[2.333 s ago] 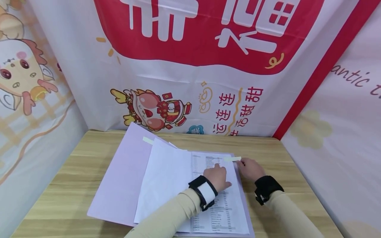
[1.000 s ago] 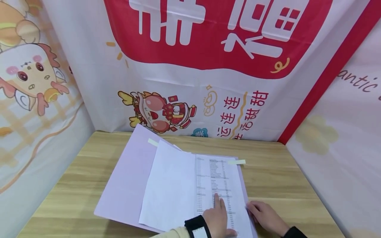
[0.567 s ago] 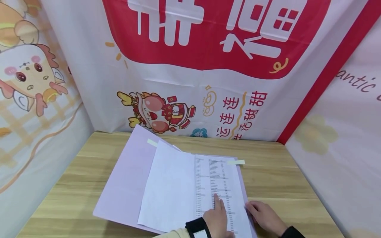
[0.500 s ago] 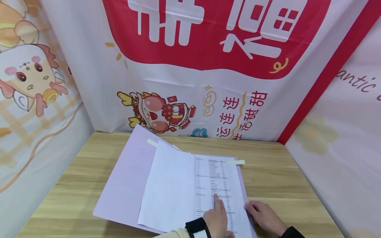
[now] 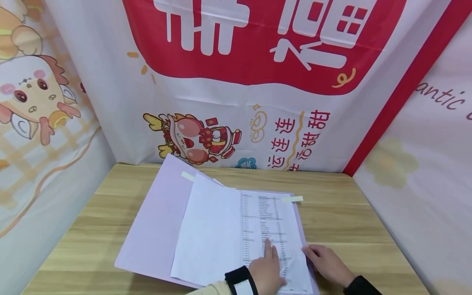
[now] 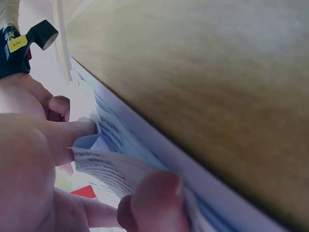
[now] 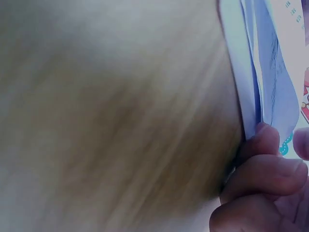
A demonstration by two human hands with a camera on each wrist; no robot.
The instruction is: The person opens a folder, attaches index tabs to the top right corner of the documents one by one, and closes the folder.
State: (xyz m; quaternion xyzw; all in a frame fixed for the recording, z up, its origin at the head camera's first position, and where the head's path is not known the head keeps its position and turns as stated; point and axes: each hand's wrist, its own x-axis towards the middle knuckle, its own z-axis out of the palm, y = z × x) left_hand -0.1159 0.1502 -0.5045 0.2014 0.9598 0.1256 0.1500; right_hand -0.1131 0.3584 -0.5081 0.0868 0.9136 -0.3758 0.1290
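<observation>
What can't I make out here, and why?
Head view: text on the printed page, too small to read, partly covered by the left hand.
Head view: the rest of the left sleeve, cut off by the bottom edge.
Right wrist view: part of the right hand, cut off by the frame.

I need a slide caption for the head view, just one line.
Left hand touching a printed page in an open lilac folder, right hand at the page's right edge.

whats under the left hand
The left hand touches a printed page in the purple folder. Printed rows show above and beside the hand; whatever is directly beneath it is covered and cannot be seen.
</observation>
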